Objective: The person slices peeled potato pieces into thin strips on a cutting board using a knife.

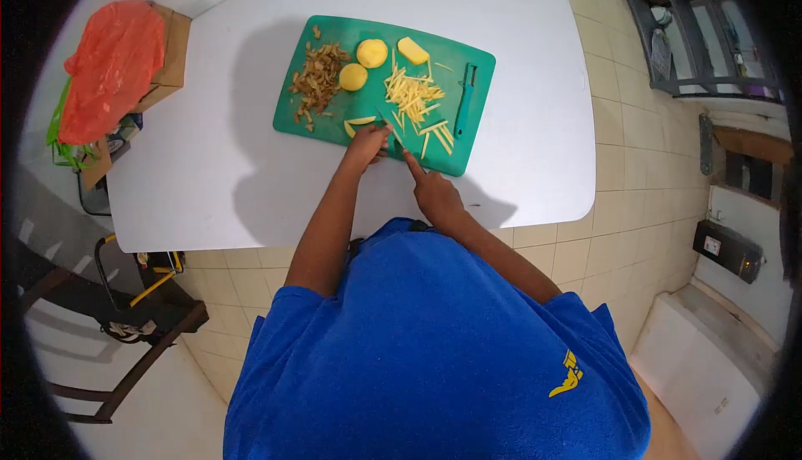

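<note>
Currently, your left grip (pixel 366 146) pinches a potato piece (pixel 396 134) on the green board (pixel 342 32), your right grip (pixel 438 195) closed around the knife (pixel 399 142); peelings (pixel 319 76), two round potatoes (pixel 372 53), cut sticks (pixel 411 94) and a peeler (pixel 464 102) lie nearby.

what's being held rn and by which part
The right hand holds a knife by its handle. The left hand holds a potato piece, but exactly where can't be told.

At the upper left of the frame, a red plastic bag (pixel 115 71) lies against a cardboard box (pixel 173 50). A dark shelf rack (pixel 689 30) stands upper right; a white cabinet (pixel 702 355) fills the lower right.
</note>
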A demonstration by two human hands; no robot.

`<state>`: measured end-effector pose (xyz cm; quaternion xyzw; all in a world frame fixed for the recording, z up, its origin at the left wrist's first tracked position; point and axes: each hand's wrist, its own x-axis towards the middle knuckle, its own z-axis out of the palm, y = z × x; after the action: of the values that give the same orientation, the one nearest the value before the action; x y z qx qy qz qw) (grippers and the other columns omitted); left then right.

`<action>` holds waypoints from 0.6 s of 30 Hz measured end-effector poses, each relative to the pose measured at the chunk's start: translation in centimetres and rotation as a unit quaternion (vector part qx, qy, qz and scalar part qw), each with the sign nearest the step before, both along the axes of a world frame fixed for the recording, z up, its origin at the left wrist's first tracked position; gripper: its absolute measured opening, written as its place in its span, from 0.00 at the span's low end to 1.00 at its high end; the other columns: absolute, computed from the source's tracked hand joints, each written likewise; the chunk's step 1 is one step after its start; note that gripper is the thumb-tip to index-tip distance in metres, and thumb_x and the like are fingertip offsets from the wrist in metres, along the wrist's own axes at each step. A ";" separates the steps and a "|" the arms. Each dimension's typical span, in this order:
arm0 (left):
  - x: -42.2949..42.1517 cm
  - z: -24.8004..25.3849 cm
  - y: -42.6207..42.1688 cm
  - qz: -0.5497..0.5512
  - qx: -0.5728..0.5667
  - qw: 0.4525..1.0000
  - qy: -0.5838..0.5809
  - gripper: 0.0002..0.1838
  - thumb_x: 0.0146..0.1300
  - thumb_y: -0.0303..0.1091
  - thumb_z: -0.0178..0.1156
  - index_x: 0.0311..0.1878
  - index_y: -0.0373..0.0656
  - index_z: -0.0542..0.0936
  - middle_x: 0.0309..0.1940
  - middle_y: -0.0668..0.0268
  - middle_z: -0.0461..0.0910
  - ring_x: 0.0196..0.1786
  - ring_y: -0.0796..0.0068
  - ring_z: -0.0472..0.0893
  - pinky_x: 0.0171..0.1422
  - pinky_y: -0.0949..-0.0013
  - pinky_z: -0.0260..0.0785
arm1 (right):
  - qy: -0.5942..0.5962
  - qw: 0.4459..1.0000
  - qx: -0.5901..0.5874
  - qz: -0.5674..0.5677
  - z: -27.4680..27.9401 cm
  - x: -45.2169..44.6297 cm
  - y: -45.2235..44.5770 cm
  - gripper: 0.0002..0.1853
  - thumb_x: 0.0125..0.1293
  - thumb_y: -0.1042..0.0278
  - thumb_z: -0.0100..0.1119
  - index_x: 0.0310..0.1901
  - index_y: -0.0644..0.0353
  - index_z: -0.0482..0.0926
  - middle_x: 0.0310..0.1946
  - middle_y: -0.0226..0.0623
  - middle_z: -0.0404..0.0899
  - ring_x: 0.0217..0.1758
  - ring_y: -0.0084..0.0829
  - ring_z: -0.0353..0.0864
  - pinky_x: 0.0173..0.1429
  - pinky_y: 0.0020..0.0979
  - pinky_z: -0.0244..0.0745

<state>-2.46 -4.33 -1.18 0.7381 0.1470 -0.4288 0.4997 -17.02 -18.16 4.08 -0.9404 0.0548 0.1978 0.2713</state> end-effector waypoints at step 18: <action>-0.4 -0.2 -0.4 -0.011 0.030 0.999 -0.028 0.20 0.63 0.51 0.60 0.31 0.43 0.73 0.25 0.68 0.73 0.23 0.75 0.73 0.26 0.68 0.64 | 0.055 0.998 0.033 -0.026 -2.6 -0.9 -0.2 0.38 0.66 0.75 0.41 0.74 0.32 0.45 0.32 0.57 0.76 0.34 0.57 0.80 0.41 0.52 0.76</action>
<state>-2.82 -4.74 -1.35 0.7661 0.1378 -0.4085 0.4767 -17.91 -18.32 1.46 -0.9170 0.0871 0.2434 0.3036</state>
